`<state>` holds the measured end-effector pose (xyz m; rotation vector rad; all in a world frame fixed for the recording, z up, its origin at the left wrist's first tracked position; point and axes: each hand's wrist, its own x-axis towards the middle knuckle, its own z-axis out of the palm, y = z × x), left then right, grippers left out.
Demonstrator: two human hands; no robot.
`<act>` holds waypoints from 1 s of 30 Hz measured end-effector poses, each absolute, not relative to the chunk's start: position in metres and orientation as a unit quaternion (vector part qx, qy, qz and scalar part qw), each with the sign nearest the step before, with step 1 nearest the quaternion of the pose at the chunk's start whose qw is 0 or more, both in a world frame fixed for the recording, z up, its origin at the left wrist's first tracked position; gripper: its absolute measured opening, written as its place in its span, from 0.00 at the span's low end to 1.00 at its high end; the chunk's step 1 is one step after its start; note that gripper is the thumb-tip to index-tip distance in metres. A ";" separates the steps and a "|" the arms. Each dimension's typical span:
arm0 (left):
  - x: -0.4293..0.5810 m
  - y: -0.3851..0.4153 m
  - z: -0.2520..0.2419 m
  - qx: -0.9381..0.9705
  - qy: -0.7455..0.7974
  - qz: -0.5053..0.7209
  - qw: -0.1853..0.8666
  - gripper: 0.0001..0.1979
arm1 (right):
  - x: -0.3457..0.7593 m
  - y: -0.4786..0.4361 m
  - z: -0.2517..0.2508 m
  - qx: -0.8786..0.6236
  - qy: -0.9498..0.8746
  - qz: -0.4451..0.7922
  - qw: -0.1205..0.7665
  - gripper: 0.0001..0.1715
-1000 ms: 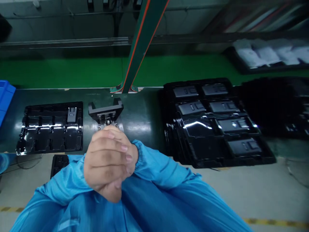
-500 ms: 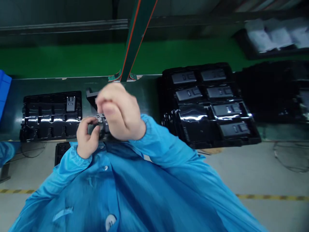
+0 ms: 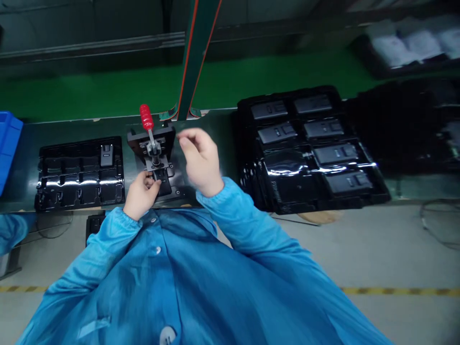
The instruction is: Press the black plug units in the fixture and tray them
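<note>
A toggle clamp with a red handle (image 3: 146, 117) stands upright on a black fixture (image 3: 176, 191) at the table's front edge. A small black device (image 3: 164, 183) lies in the fixture, under the clamp's lower end. My left hand (image 3: 141, 195) pinches the left side of this device between thumb and fingers; part of it is hidden by them. My right hand (image 3: 203, 160) hovers to the right of the clamp, apart from it. Its fingers are loosely curled, with a gap at the thumb and nothing visible between them.
To the left, a black blister tray (image 3: 81, 183) holds one black device (image 3: 107, 155). Stacked black trays (image 3: 287, 196) with several devices stand at the right. A blue bin (image 3: 10, 143) is at the far left, and a green post (image 3: 196, 57) rises behind the clamp.
My right hand has moved right, away from the clamp, leaving the red handle in view. My left hand has shifted right and closed on the device in the fixture.
</note>
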<state>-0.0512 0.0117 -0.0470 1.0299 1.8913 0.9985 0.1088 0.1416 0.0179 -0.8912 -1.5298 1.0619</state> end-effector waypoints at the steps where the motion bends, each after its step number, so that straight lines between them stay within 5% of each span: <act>1: -0.051 0.016 -0.047 0.396 0.740 0.388 0.381 0.22 | 0.116 0.131 0.007 -0.400 -0.618 0.453 0.503 0.14; 8: -0.054 0.014 -0.037 0.363 0.710 0.425 0.427 0.23 | 0.149 0.066 -0.048 -0.476 -0.547 0.569 0.388 0.11; 16: -0.047 -0.034 -0.010 0.344 0.633 0.487 0.495 0.23 | 0.138 0.043 -0.043 -0.383 -0.472 0.731 0.310 0.17; 30: -0.037 -0.062 0.008 0.390 0.589 0.487 0.513 0.21 | 0.140 0.034 -0.026 -0.318 -0.458 0.770 0.309 0.18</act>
